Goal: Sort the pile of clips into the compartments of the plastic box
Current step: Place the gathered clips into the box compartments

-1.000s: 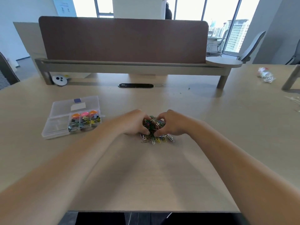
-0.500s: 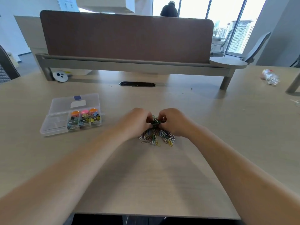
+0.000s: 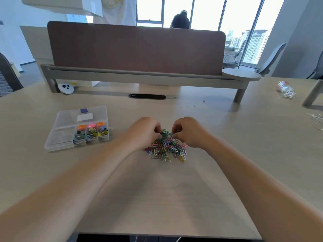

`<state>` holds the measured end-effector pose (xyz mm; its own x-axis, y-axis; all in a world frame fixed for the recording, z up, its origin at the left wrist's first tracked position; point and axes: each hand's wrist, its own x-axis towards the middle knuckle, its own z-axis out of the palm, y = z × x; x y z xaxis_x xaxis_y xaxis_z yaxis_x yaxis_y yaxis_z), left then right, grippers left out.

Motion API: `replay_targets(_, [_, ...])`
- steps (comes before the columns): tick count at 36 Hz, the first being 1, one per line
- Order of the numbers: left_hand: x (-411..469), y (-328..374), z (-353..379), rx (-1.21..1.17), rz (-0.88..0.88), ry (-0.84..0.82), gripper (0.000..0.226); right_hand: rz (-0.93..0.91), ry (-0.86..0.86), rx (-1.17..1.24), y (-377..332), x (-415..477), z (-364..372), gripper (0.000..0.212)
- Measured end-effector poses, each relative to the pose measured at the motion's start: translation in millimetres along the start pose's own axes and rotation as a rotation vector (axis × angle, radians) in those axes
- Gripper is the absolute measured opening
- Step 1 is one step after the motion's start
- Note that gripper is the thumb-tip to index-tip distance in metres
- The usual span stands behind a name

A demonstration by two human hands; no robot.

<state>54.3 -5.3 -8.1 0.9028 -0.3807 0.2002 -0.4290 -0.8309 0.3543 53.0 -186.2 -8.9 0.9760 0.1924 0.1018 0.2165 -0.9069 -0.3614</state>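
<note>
Dozens of coloured paper clips are heaped in the pile of clips [image 3: 166,149] mid-table [image 3: 157,198]. They're pointed every which way, so no single axis can be called. The top of the heap is pinched by the curled fingers of the left hand [image 3: 145,130] and right hand [image 3: 189,131], though the fingertips are mostly hidden. The clear plastic box [image 3: 59,142] is parked well left with its lid flipped open and its long side running roughly left-right.

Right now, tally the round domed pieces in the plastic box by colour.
orange domes: 2
pink dome: 1
Total: 3
</note>
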Motion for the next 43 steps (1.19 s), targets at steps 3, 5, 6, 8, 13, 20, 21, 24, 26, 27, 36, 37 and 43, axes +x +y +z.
replay_targets(3, [-2, 0, -3, 0.003, 0.006, -0.003, 0.012, 0.012, 0.008, 0.01, -1, -2, 0, 0.003])
replay_targets(5, [-3, 0, -5, -0.003, 0.009, -0.005, 0.012, 0.015, 0.017, 0.026, -1, -2, -1, 0.004])
replay_targets(6, [-4, 0, -7, -0.01, 0.012, -0.003, 0.011, 0.015, 0.024, 0.036, -1, -3, -1, 0.005])
replay_targets(8, [-5, 0, -9, -0.028, 0.012, 0.004, 0.01, 0.012, 0.04, 0.057, -2, -3, -3, 0.004])
replay_targets(13, [-6, 2, -15, -0.057, 0.033, 0.021, 0.009, -0.001, 0.067, 0.117, -8, -4, -7, 0.007])
replay_targets(20, [-10, 0, -17, -0.091, 0.022, 0.017, 0.007, -0.007, 0.068, 0.154, -18, -9, -7, 0.005])
replay_targets(21, [-12, -1, -17, -0.093, 0.019, 0.015, 0.007, -0.005, 0.066, 0.152, -19, -10, -6, 0.005])
replay_targets(24, [-17, -3, -19, -0.106, 0.011, 0.024, 0.007, 0.005, 0.066, 0.161, -25, -13, -5, 0.004])
replay_targets(26, [-21, -4, -21, -0.121, 0.009, 0.038, 0.007, 0.007, 0.069, 0.163, -28, -13, -4, 0.004])
replay_targets(27, [-24, -4, -23, -0.127, 0.009, 0.045, 0.006, 0.005, 0.071, 0.159, -30, -13, -4, 0.005])
replay_targets(36, [-42, -13, -48, -0.173, -0.006, 0.088, 0.006, -0.027, 0.064, 0.211, -55, -7, -4, 0.007])
replay_targets(37, [-44, -16, -51, -0.181, -0.014, 0.093, 0.006, -0.03, 0.057, 0.224, -59, -6, -4, 0.007])
replay_targets(43, [-58, -34, -67, -0.192, -0.049, 0.127, 0.005, -0.084, 0.073, 0.209, -85, 2, 1, 0.004])
